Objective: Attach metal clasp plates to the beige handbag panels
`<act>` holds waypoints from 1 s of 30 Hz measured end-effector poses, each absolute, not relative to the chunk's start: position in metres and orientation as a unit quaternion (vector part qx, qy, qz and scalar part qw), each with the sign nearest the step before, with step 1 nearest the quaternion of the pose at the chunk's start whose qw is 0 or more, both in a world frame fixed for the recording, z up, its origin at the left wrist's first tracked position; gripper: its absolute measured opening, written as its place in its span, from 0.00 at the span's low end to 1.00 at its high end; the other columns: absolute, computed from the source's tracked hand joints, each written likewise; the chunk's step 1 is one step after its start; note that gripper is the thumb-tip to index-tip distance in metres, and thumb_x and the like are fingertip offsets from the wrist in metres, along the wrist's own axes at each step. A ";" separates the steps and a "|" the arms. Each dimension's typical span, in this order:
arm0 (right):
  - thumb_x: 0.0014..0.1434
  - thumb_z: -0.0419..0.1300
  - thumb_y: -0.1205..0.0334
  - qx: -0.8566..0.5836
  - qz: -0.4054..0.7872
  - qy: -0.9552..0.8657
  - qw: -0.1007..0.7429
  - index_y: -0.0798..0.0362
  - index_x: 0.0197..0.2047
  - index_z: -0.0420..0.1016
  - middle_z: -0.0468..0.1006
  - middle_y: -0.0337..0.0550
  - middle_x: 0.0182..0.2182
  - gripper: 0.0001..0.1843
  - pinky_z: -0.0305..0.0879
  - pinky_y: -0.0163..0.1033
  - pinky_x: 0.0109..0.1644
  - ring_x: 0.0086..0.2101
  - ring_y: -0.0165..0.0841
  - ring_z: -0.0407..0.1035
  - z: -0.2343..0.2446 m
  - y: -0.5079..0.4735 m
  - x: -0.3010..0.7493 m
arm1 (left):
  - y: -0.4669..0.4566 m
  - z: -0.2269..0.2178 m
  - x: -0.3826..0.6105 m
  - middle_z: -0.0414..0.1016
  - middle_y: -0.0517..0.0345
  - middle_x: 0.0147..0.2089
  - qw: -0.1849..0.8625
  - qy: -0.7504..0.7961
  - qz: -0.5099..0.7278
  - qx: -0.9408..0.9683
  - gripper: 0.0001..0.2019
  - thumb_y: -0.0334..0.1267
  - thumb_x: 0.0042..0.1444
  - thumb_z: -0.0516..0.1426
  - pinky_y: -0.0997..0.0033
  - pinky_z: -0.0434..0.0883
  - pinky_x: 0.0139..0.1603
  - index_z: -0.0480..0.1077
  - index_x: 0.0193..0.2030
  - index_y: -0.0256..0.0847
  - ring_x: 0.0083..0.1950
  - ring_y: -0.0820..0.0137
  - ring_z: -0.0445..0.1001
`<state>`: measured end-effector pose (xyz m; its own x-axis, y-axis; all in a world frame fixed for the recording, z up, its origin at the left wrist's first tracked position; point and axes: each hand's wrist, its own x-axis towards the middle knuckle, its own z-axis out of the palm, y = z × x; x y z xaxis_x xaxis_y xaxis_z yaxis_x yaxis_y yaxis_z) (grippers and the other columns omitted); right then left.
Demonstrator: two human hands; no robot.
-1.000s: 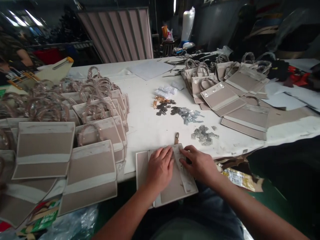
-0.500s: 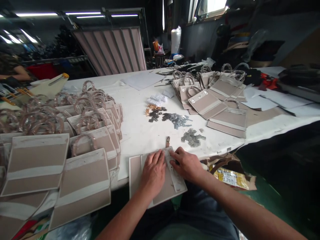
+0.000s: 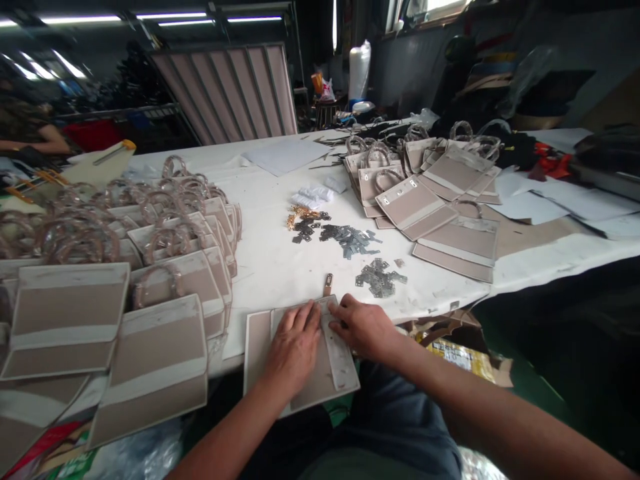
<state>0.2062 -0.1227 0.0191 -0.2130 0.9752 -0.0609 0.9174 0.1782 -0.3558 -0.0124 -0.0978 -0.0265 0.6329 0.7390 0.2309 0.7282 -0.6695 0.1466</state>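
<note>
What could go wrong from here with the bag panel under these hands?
The beige bag panel overhangs the edge of the white work table, so it might slide off if the left hand and right hand let go. The white strip on it could shift out of line under the right hand. The small metal clasp, just beyond the panel's far edge, could get knocked.
</note>
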 end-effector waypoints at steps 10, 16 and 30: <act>0.67 0.62 0.46 -0.720 0.106 -0.684 0.048 0.40 0.58 0.85 0.81 0.45 0.57 0.20 0.68 0.41 0.46 0.49 0.43 0.78 0.012 -0.072 0.282 | -0.102 -0.020 -0.016 0.67 0.53 0.75 0.130 0.448 0.160 0.870 0.27 0.45 0.71 0.56 0.48 0.65 0.75 0.65 0.75 0.47 0.73 0.54 0.63; 0.65 0.64 0.52 -0.726 0.102 -0.671 0.111 0.42 0.52 0.87 0.83 0.43 0.54 0.16 0.67 0.39 0.45 0.46 0.41 0.77 0.000 -0.070 0.286 | -0.104 -0.017 -0.015 0.67 0.52 0.75 0.127 0.446 0.158 0.872 0.28 0.46 0.70 0.56 0.47 0.64 0.75 0.65 0.75 0.46 0.73 0.53 0.63; 0.59 0.60 0.68 -0.623 0.317 -0.682 0.217 0.49 0.40 0.85 0.86 0.40 0.41 0.12 0.71 0.37 0.49 0.42 0.36 0.79 0.019 -0.147 0.214 | -0.105 -0.021 -0.015 0.62 0.50 0.78 0.143 0.438 0.150 0.875 0.40 0.56 0.61 0.63 0.44 0.57 0.78 0.60 0.77 0.45 0.76 0.47 0.57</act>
